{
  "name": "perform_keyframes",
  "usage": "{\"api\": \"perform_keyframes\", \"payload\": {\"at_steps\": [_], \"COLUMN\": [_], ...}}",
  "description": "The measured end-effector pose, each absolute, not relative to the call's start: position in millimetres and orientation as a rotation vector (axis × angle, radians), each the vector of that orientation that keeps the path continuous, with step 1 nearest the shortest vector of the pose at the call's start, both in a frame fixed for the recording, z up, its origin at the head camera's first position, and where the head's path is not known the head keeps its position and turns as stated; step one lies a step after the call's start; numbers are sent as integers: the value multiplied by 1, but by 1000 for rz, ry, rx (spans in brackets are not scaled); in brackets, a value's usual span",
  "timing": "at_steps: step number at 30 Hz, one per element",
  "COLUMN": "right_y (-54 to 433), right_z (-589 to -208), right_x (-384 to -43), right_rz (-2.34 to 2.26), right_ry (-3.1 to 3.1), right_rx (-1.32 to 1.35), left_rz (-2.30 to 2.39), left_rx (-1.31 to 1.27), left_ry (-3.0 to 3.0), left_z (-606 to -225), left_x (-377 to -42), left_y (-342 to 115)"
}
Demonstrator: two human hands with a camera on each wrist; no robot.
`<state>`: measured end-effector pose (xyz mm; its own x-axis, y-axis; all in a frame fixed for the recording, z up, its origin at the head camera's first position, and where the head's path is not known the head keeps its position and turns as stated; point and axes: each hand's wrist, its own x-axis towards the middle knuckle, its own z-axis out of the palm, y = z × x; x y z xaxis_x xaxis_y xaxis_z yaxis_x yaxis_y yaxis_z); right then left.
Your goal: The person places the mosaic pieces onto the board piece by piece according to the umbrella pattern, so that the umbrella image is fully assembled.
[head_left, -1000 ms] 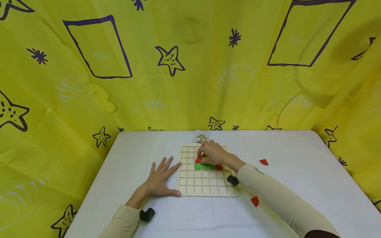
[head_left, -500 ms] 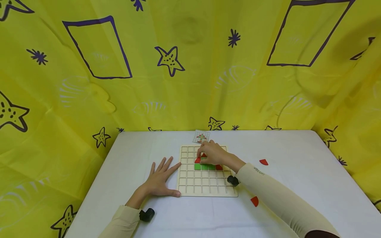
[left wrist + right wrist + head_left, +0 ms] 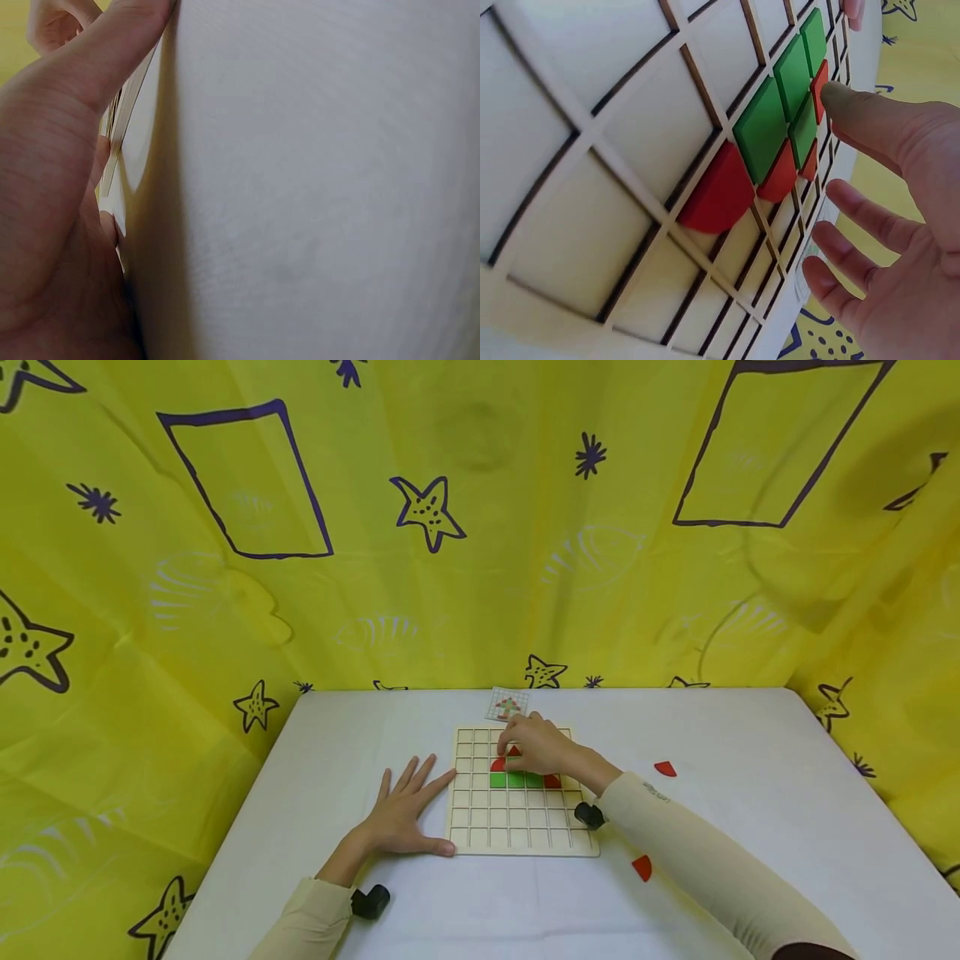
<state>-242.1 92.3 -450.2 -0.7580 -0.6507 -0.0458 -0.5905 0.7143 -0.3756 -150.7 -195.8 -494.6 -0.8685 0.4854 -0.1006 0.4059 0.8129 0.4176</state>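
My left hand [image 3: 401,818] lies spread on the table at the pale wooden grid board [image 3: 468,818], index fingertip and thumb tip at its left edge. In the left wrist view, the thumb [image 3: 112,52] reaches along the board's edge. My right hand [image 3: 540,746] is over the board, thumb and index finger pinching a red quarter-circle tile [image 3: 820,90] in a cell. Its other fingers are loosely bent. Beside that tile, several green square tiles [image 3: 761,131] fill cells. A red rounded tile [image 3: 720,191] sits at the row's end, and a red triangle tile [image 3: 514,750] lies farther back.
Loose red quarter-circle tiles lie on the white table right of the board, one farther back [image 3: 665,768] and one nearer [image 3: 642,867] beside the right sleeve. A small pattern card [image 3: 507,703] lies behind the board. A yellow curtain [image 3: 480,610] surrounds the table.
The right wrist shifts very slightly to the right, while its fingertips stay at the same red tile. My left hand, the board and the loose tiles keep their places.
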Motion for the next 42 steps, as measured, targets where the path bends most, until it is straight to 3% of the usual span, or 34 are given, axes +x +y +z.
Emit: {"api": "perform_keyframes", "payload": {"at_steps": [15,42], "right_y": [154,302], "right_z": [-429,-438], "right_x": [-220,-168], "right_rz": [-734,-906], "right_ry": [2764,3014], "right_rx": [-959,-929], "left_rz": [674,714], "left_rx": [748,754], "left_ry": [2840,2850], "left_z": [-503,-506], "left_x": [-150,-149], "left_y": [-198,-197]}}
